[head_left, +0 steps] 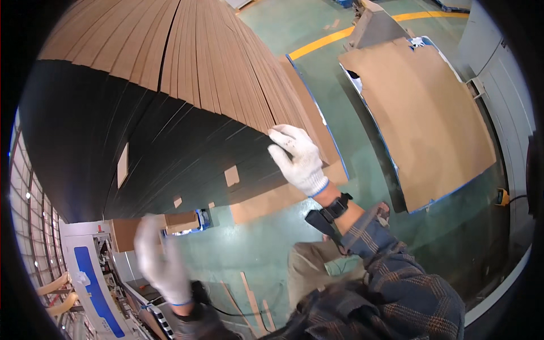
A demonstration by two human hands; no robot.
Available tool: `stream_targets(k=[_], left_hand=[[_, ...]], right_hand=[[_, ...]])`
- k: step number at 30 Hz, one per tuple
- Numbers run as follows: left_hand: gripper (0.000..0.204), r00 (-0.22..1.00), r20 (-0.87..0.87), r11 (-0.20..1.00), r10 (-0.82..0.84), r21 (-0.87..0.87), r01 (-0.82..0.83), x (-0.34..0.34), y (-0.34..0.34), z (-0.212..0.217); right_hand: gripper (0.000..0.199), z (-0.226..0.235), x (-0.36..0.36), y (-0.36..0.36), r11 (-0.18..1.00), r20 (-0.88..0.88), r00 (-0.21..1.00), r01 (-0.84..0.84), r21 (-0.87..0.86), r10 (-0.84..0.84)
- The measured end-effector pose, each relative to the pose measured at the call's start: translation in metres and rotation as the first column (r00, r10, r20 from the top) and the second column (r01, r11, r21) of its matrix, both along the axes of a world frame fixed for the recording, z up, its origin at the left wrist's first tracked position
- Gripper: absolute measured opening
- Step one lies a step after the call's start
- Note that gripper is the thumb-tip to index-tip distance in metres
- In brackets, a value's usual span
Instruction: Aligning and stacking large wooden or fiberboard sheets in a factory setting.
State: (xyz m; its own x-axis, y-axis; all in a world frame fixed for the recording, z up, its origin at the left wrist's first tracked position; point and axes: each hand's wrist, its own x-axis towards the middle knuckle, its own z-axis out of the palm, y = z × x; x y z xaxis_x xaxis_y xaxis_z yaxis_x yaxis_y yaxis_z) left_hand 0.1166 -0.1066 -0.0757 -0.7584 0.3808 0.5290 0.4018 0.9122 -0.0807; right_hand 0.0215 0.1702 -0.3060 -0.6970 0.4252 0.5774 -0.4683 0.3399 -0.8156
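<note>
A big stack of brown boards (221, 73) with a dark side face (147, 153) fills the upper left. My right hand (299, 161), in a white knit glove, is at the stack's right part, its fingertips at the lower edge of the brown boards. Thumb and fingers are bent and apart, with no separate thing visible between them. My left hand (161, 263), also white-gloved, is raised at the lower left, apart from the stack. Motion blurs its fingers, and I cannot make out anything in it.
Brown sheeting (419, 119) covers a blue-edged pallet at the right, with a grey machine part (377, 25) behind it. A white and blue machine (93, 283) stands at the lower left. Thin brown strips (249, 294) lie on the green floor. Grey cabinets (504, 85) line the right.
</note>
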Motion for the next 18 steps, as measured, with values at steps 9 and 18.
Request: stream_targets(k=[9, 18], left_hand=[[0.038, 0.816, -0.565, 0.955, 0.122, 0.290, 0.058, -0.076, 0.029, 0.173], [0.043, 0.875, -0.484, 0.961, 0.007, 0.246, 0.128, -0.158, 0.037, 0.257]], right_hand=[[0.017, 0.016, -0.018, 0.012, 0.985, 0.100, 0.995, -0.013, -0.171, 0.030], [0.015, 0.022, -0.016, 0.018, 0.947, 0.151, 0.978, -0.093, -0.307, 0.145]])
